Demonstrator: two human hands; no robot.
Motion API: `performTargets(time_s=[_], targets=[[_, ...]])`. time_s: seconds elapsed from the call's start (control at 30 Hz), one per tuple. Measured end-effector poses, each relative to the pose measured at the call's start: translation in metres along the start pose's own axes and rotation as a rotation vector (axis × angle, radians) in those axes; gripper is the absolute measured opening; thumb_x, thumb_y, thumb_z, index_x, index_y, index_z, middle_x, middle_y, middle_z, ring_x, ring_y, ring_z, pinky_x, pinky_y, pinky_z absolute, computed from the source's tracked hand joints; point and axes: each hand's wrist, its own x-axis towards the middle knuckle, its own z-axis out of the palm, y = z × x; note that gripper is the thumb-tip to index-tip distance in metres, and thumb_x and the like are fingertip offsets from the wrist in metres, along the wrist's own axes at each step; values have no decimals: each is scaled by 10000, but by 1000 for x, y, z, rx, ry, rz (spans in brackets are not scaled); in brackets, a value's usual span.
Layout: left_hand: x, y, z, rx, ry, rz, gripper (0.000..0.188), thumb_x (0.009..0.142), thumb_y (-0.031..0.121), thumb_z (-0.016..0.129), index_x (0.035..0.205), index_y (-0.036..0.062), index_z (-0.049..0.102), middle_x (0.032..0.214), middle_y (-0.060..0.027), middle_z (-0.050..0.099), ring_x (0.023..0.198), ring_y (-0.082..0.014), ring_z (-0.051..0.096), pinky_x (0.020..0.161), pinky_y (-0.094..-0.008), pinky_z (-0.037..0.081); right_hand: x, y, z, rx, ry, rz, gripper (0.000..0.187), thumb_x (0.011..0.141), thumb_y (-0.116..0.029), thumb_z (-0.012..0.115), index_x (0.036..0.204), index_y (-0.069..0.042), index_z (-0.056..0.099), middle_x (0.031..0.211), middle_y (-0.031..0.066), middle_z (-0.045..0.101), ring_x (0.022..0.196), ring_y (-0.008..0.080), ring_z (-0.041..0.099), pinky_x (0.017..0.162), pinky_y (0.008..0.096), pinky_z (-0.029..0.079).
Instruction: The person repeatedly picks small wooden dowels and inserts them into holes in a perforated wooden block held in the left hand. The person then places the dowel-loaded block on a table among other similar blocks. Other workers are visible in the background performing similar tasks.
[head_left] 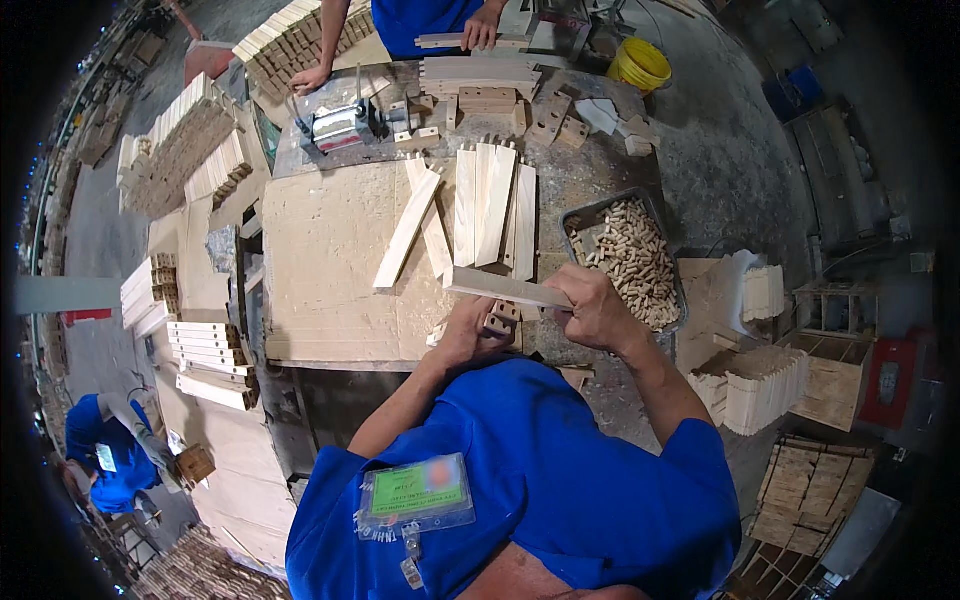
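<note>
My right hand is closed around the right end of a pale wooden bar, which lies crosswise over the table's near edge. Just below the bar, my left hand has its fingers wrapped round short wooden pieces with holes in their ends; the bar and fingers partly hide them. Beyond my hands, several pale wooden slats with pegs at their far ends lie on a cardboard sheet. Right of them stands a dark tray full of small wooden dowels.
Across the table a co-worker's hand rests on a slat, near a metal clamping device. Stacked wooden parts stand at left and right. A yellow bucket is at the far right. Another person bends at lower left.
</note>
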Motion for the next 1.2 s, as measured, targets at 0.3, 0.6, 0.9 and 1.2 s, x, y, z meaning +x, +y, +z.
performTargets(time_s=[0.3, 0.6, 0.9, 1.2], targets=[[1, 4, -5, -40, 21, 90, 662, 701, 101, 896, 1316, 70, 653, 1237, -211, 668, 1172, -456, 650, 960, -481, 550, 4, -14, 5, -60, -15, 41, 268, 761, 26, 729, 1028, 5, 729, 907, 184, 681, 842, 407, 687, 735, 458, 548], [2, 9, -7, -3, 84, 113, 725, 681, 81, 897, 1352, 48, 626, 1346, -201, 648, 1211, -421, 669, 999, -450, 557, 12, -28, 32, -74, 167, 279, 175, 811, 8, 731, 979, 17, 683, 853, 230, 666, 791, 449, 692, 726, 513, 552], [0, 3, -18, 39, 227, 117, 687, 699, 86, 893, 1334, 50, 633, 1309, -189, 678, 1231, -401, 668, 1029, -450, 569, 16, -38, 14, 767, 380, 739, 281, 1003, -202, 822, 874, -72, 610, 718, 8, 646, 607, 69, 625, 494, 233, 497], [1, 0, -20, 101, 269, 79, 638, 705, 99, 882, 1294, 46, 643, 1288, -166, 695, 1206, -392, 674, 1037, -449, 569, 3, -29, 23, 510, 178, 570, 248, 973, -142, 825, 1154, 16, 763, 867, 9, 711, 761, 68, 616, 697, 295, 530]])
